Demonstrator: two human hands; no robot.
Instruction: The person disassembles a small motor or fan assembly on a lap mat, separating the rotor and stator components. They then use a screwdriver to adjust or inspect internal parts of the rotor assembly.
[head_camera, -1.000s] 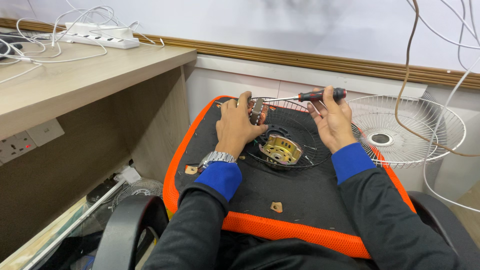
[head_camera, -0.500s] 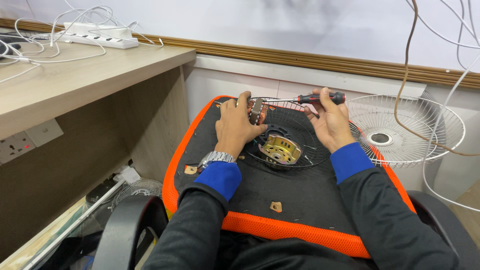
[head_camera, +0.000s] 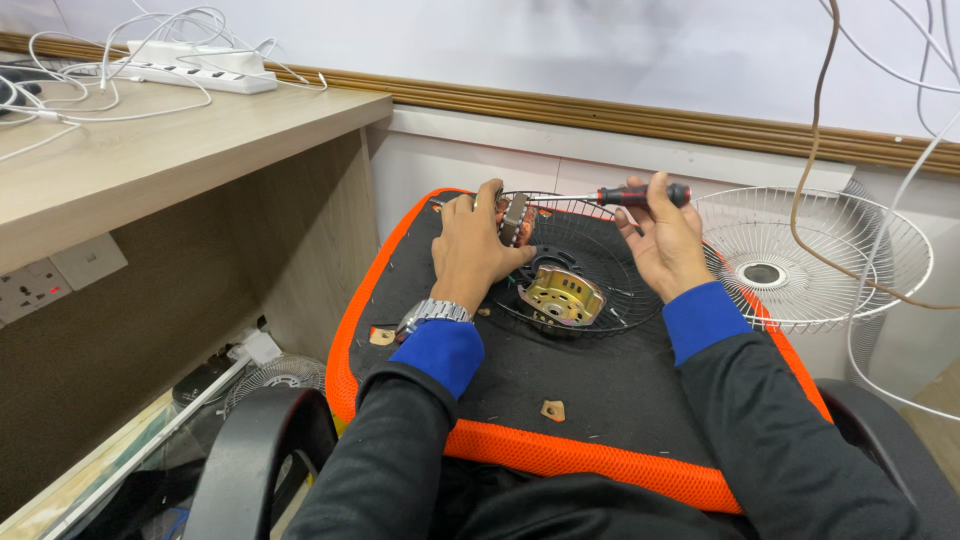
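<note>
Head view. Landmark: black cushion with orange edge (head_camera: 600, 400).
- Left hand (head_camera: 478, 245): at the cushion's far edge, fingers closed around a small motor core with copper windings (head_camera: 514, 218).
- Right hand (head_camera: 662, 245): beside it, curled on a red-and-black screwdriver (head_camera: 640, 194), tip aimed at the core.
- Brass-coloured motor housing (head_camera: 562, 296): mid-cushion, inside a dark wire fan guard (head_camera: 610, 310), already separated.
- White fan guard (head_camera: 810, 255): off the cushion's right.
- Loose bits (head_camera: 552, 410): near edge.
Judgement: disassembly well advanced; core work unfinished.

The near part of the black seat cushion with orange edge (head_camera: 600, 390) lies open. Behind, the white round wire fan guard (head_camera: 850, 260) and the hanging brown cable (head_camera: 815, 130) block the right side.
</note>
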